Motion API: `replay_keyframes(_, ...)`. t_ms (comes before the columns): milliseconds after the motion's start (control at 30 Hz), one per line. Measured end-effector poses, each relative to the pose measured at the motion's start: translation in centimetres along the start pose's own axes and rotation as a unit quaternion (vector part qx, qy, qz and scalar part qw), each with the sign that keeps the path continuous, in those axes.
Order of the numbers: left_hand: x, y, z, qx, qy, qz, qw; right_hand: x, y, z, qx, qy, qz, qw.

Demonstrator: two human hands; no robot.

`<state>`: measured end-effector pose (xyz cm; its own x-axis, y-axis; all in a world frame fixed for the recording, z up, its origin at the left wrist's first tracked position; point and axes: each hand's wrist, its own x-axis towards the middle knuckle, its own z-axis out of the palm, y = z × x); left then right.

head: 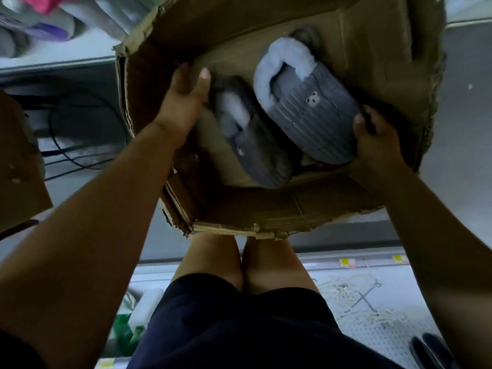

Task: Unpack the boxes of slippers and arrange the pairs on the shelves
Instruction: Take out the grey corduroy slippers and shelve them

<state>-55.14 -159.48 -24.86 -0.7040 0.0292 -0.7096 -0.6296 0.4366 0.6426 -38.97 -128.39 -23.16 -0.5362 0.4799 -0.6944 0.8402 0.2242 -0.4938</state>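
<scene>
Two grey slippers left in this box, as far as I can see, so it looks like the tail end of unpacking this one.

Closest to the camera are the person's knees, with a low perforated shelf (pixel 386 339) off to the side holding a tangle of white hangers (pixel 354 296). No slippers that I can make out there.

Just past the knees is the battered cardboard box (pixel 266 214), open, with both hands inside. The right hand (pixel 372 134) is pinching the toe of the panda slipper (pixel 306 110), thumb on top and fingers tucked underneath. The left hand (pixel 183 102) is spread wide against the heel of the second slipper (pixel 253 150). It's touching, but I wouldn't call it a real hold yet.

There's a grey lump (pixel 306 35) deeper in the box, maybe another slipper, too murky to say.

Beyond the box, an upper shelf (pixel 66 59) already has some purple and pink footwear (pixel 40 30), so part of the arranging seems done. My guess: lift this pair out, shelve it together.
</scene>
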Motion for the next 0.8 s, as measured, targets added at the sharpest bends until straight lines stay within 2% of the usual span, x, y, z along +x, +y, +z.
replay_keyframes(33,-0.9,-0.9,0.6,-0.008,0.029,-0.010,1.000,0.0,0.3,0.2,0.018,-0.001,0.013,1.000)
replay_keyframes(100,-3.7,-3.2,2.0,-0.028,0.058,-0.087,0.994,-0.2,0.6,0.6,0.049,0.000,0.039,0.998)
replay_keyframes(200,-7.9,-6.3,4.8,-0.078,-0.015,-0.213,0.974,-0.4,0.7,1.1,0.089,0.007,0.063,0.994)
replay_keyframes(333,-10.9,-8.7,8.3,-0.095,-0.077,-0.316,0.941,-0.5,0.5,1.7,0.103,-0.003,0.065,0.993)
replay_keyframes(467,-9.3,-11.9,10.0,-0.209,-0.078,-0.335,0.916,-1.2,0.1,2.1,0.109,-0.011,0.054,0.993)
replay_keyframes(600,-8.9,-9.3,10.7,-0.352,-0.107,-0.315,0.875,-2.0,-0.1,2.9,0.124,-0.025,0.046,0.991)
replay_keyframes(700,-9.1,-8.4,10.5,-0.379,-0.081,-0.316,0.866,-2.7,-0.4,3.6,0.138,-0.036,0.040,0.989)
replay_keyframes(800,-10.2,-7.1,8.9,-0.351,-0.062,-0.316,0.879,-3.7,-1.3,3.4,0.169,-0.046,0.053,0.983)
